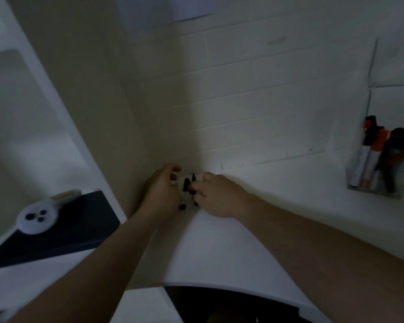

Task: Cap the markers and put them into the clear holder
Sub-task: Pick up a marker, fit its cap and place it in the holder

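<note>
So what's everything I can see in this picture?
Markers: a small bunch, exact count unclear, white with black caps, gripped between both hands at the far edge of the table.
Holder: one, clear, on the right against the wall.
Markers in the holder: several, black and orange caps, standing upright.
Table: one, white, under the hands.
Wall: painted brick, pale, behind the table.
Controller: one, white with dark buttons, lying on a dark shelf at left.
Shelf: one, dark, lower left.
Paper: one pale sheet, on the wall at top.
Left hand: holding the bunch.
Right hand: holding the bunch.
</note>
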Action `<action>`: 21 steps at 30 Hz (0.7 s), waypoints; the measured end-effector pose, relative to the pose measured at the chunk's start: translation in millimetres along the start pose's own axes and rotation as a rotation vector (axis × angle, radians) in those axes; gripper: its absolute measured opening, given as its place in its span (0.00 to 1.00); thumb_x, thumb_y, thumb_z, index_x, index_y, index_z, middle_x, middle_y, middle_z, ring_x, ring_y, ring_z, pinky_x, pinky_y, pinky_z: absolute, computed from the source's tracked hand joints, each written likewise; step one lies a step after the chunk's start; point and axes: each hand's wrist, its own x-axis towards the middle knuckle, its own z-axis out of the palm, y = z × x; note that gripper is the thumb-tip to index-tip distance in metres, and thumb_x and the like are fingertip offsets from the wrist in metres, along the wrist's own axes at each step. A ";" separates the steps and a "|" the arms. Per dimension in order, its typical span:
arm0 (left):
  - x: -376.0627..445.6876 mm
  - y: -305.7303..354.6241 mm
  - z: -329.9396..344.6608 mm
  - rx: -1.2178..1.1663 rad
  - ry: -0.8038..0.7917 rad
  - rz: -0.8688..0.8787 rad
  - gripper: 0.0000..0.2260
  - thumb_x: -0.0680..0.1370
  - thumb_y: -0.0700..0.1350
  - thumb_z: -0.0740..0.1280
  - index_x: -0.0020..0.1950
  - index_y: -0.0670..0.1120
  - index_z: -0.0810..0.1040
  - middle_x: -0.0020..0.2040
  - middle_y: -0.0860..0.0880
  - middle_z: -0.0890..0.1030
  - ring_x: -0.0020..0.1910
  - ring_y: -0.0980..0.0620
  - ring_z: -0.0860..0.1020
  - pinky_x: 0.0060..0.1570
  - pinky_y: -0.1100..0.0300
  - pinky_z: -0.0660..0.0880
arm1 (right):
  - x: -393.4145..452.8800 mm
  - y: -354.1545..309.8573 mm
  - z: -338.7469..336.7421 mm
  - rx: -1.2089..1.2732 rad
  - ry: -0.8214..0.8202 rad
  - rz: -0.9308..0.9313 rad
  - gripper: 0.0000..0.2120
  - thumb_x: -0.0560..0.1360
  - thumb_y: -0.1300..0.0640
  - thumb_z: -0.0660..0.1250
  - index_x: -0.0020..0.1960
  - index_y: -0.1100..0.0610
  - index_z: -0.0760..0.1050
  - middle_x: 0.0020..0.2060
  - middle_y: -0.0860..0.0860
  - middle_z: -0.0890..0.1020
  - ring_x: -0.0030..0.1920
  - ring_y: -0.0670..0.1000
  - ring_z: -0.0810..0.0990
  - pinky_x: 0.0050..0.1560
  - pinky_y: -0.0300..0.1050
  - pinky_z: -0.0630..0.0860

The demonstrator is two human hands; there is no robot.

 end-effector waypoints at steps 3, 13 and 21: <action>0.3 0.1 2.2 0.141 -0.003 0.045 0.22 0.71 0.31 0.60 0.54 0.57 0.76 0.52 0.50 0.77 0.46 0.47 0.78 0.34 0.58 0.76 | 1.3 0.2 -4.3 -0.121 0.009 0.025 0.15 0.82 0.50 0.56 0.60 0.57 0.76 0.47 0.54 0.72 0.47 0.58 0.76 0.43 0.45 0.65; 33.4 24.3 11.8 0.730 -0.090 0.129 0.13 0.74 0.52 0.65 0.59 0.59 0.77 0.50 0.54 0.82 0.59 0.47 0.75 0.55 0.61 0.75 | -83.9 59.4 -39.2 -0.114 0.148 0.078 0.14 0.79 0.45 0.62 0.39 0.49 0.62 0.35 0.47 0.70 0.37 0.53 0.72 0.36 0.48 0.66; 40.4 35.0 40.6 0.735 -0.304 0.181 0.15 0.77 0.52 0.68 0.64 0.56 0.78 0.56 0.55 0.83 0.57 0.51 0.80 0.59 0.59 0.76 | -101.2 89.2 -50.2 0.401 0.531 0.305 0.08 0.79 0.57 0.64 0.51 0.47 0.65 0.35 0.48 0.77 0.32 0.48 0.75 0.36 0.48 0.73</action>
